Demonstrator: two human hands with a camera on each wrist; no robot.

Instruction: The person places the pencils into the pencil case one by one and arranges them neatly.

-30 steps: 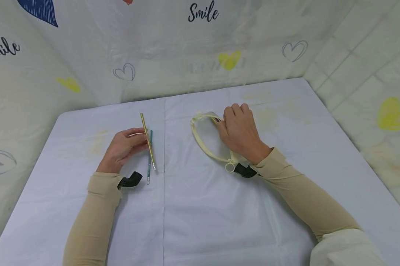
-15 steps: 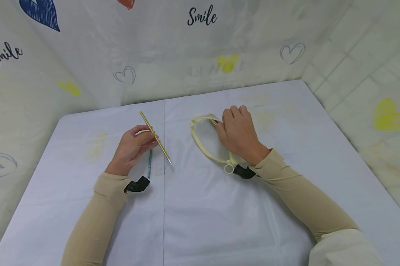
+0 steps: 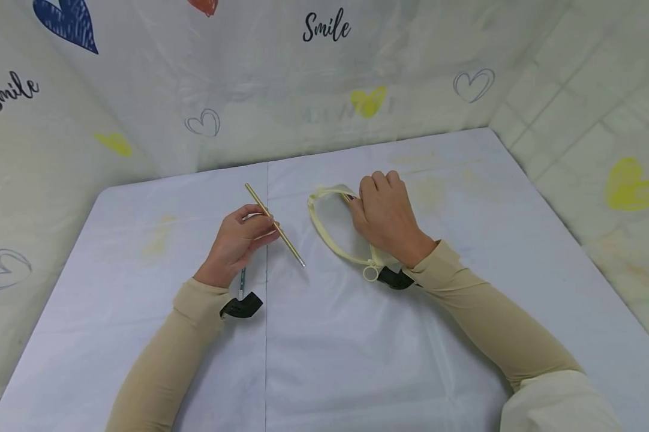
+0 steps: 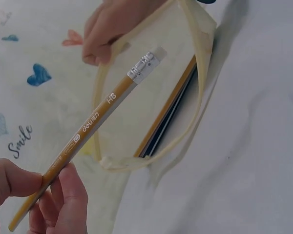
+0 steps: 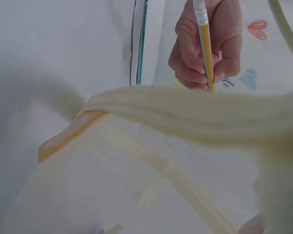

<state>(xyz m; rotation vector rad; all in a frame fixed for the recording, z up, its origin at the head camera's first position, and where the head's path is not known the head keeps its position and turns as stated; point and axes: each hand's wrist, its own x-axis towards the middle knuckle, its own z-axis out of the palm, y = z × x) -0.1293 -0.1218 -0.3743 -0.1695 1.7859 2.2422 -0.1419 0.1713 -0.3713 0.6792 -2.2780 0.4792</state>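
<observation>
My left hand (image 3: 235, 245) pinches a yellow pencil (image 4: 97, 111) between thumb and fingers. Its white eraser end points toward a pale yellow see-through zip pouch (image 3: 323, 235), a short way to the right and apart from it. At the pouch's far rim, my right hand (image 3: 385, 215) grips the edge with curled fingers, and the mouth gapes toward the left hand. Inside the pouch lie a yellow pencil and dark pencils (image 4: 172, 109), seen in the left wrist view. Under the left hand, a teal pencil (image 3: 242, 281) lies on the table, mostly hidden in the head view.
A white cloth with a crease down its left half covers the table (image 3: 324, 360). A printed curtain (image 3: 270, 72) hangs behind and at the sides. A round ring pull (image 3: 370, 273) sits at the pouch's near corner. Black wrist mounts (image 3: 242, 306) stick out below each hand.
My left hand has moved right with the yellow pencil, from over the teal pencil toward the pouch, and the pencil has tilted over with its eraser end to the right. My right hand has stayed put.
</observation>
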